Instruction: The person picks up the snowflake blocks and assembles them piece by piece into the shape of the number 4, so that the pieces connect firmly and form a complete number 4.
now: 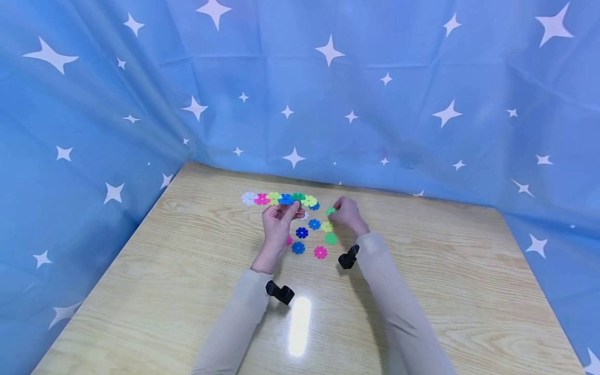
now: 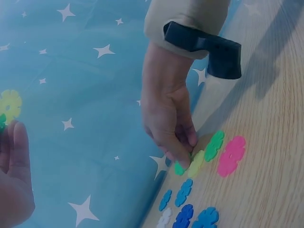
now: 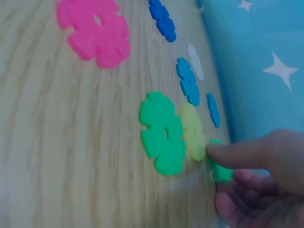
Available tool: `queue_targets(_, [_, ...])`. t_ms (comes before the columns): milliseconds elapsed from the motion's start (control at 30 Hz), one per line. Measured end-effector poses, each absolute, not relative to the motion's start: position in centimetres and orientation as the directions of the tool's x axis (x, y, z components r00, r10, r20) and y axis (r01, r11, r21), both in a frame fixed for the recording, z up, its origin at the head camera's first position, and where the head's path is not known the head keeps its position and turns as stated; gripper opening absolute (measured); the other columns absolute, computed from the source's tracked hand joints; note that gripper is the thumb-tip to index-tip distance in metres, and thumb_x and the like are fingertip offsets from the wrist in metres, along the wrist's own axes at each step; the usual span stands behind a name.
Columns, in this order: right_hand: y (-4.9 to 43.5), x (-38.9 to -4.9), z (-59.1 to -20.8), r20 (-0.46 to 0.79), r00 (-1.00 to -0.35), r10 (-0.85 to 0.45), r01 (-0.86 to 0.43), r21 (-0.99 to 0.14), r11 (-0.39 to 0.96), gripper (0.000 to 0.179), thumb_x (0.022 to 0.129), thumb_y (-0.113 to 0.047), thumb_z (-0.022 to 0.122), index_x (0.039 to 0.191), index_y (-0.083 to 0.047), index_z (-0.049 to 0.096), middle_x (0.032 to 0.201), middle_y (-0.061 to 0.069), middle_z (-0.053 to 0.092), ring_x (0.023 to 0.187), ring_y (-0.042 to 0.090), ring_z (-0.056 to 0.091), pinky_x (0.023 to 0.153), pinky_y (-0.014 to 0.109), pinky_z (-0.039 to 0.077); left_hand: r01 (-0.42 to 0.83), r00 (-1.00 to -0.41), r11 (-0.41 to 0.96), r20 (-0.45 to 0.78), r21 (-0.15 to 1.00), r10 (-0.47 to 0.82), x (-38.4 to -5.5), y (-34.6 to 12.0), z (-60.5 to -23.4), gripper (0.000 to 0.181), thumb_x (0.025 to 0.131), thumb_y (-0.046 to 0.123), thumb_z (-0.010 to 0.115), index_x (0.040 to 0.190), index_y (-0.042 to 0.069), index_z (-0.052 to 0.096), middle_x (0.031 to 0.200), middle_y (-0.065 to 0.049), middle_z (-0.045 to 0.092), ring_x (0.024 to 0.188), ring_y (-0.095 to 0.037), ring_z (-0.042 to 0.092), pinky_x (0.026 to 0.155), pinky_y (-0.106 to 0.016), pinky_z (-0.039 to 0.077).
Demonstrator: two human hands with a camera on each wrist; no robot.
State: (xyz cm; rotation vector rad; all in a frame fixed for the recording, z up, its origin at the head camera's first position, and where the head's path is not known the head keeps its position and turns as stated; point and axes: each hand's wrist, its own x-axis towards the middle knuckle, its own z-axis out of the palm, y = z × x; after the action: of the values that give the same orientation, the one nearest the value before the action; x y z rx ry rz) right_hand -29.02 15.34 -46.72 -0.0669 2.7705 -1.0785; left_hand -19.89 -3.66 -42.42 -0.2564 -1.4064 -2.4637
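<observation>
A row of notched plastic snowflake discs (image 1: 261, 199), joined edge to edge in white, pink, yellow, blue, green and yellow, extends from my left hand (image 1: 277, 224). The left thumb and fingers pinch it near its green disc (image 1: 298, 197); the left wrist view catches only the yellow end disc (image 2: 10, 105) and a bit of green. To the right, my right hand (image 1: 350, 214) pinches a single green disc (image 3: 219, 164) between thumb and fingers, close to the tabletop. A loose yellow disc (image 3: 192, 132) and another green disc (image 3: 163, 134) lie beside those fingertips.
More loose discs lie on the wooden table (image 1: 169, 271) between and below the hands: pink (image 1: 321, 252), light blue (image 1: 298, 248), dark blue (image 1: 302, 233) and a white one partly behind the left fingers. A blue starry curtain (image 1: 356, 140) hangs along the back and sides.
</observation>
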Motion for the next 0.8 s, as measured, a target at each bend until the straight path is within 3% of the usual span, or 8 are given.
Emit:
queue_targets(167, [15.8,-28.7,-46.9,-0.077,-0.995,-0.071,0.008,-0.730,0.683,0.025,0.080,0.000,0.069,0.100,0.008,0.056,0.091,0.016,0.056,0.083,0.026,0.052,0.072,0.032,0.049,0.345,-0.938,-0.468,0.303,0.813,-0.166,-20.0,-3.7,-42.4,0.021,0.088,-0.005,0.059,0.083,0.013,0.067,0.072,0.002,0.069,0.064,-0.009,0.066,0.068,-0.025,0.057])
queue_targets(333, [15.8,-27.8,-46.7,0.007,-1.000,-0.025,-0.021,-0.807,0.591,0.022,0.084,0.002,0.064,0.104,0.007,0.062,0.086,0.014,0.060,0.074,0.017,0.053,0.061,0.021,0.046,0.347,-0.938,-0.468,0.304,0.813,-0.168,-20.0,-3.7,-42.4,0.019,0.089,-0.005,0.059,0.083,0.012,0.067,0.072,0.000,0.069,0.064,-0.009,0.065,0.067,-0.025,0.057])
queue_targets(467, [15.5,-26.6,-45.5,0.044,-0.999,0.007,-0.037,-0.908,0.417,0.022,0.087,-0.002,0.063,0.107,0.007,0.064,0.084,0.012,0.063,0.067,0.008,0.056,0.061,0.017,0.051,0.348,-0.937,-0.486,0.304,0.802,-0.171,-20.0,-3.6,-42.5,0.014,0.088,-0.005,0.060,0.083,0.006,0.067,0.071,-0.004,0.068,0.063,-0.010,0.065,0.067,-0.025,0.057])
queue_targets(667, [14.7,-24.3,-42.8,0.124,-0.992,0.029,-0.118,-0.981,0.154,0.022,0.087,-0.003,0.065,0.103,0.012,0.062,0.076,0.001,0.064,0.065,0.005,0.062,0.066,0.020,0.056,0.352,-0.936,-0.479,0.307,0.804,-0.173,-20.1,-3.4,-42.7,0.018,0.088,-0.005,0.059,0.082,0.009,0.067,0.071,-0.002,0.068,0.063,-0.009,0.065,0.067,-0.025,0.057])
queue_targets(800, [14.2,-22.9,-41.6,0.195,-0.981,0.013,-0.194,-0.979,0.068,0.022,0.087,-0.001,0.065,0.101,0.014,0.060,0.074,-0.004,0.066,0.065,0.006,0.063,0.065,0.021,0.056,0.354,-0.935,-0.457,0.310,0.816,-0.172,-20.0,-3.4,-42.6,0.007,0.088,-0.004,0.059,0.087,-0.009,0.065,0.071,-0.001,0.068,0.064,-0.009,0.065,0.068,-0.026,0.058])
